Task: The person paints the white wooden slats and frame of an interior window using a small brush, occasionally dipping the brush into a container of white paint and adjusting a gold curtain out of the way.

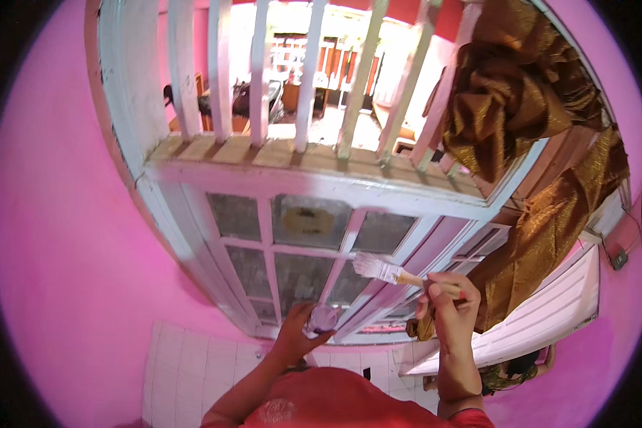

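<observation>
My right hand is closed around the wooden handle of a flat paintbrush. White paint coats its bristles, which point left towards the white wooden frame between the glass panes; whether they touch it I cannot tell. Lower down, my left hand grips a small clear cup with pale paint in or on it. The panes are dusty, and one carries a yellowish patch. Upright white slats stand above the paned part, rising from a ledge.
A knotted brown-gold curtain hangs at the right, its tail reaching down near my right hand. Below it a white slatted panel juts out. Pink wall lies left, with pale floor tiles below. Another person is at the lower right.
</observation>
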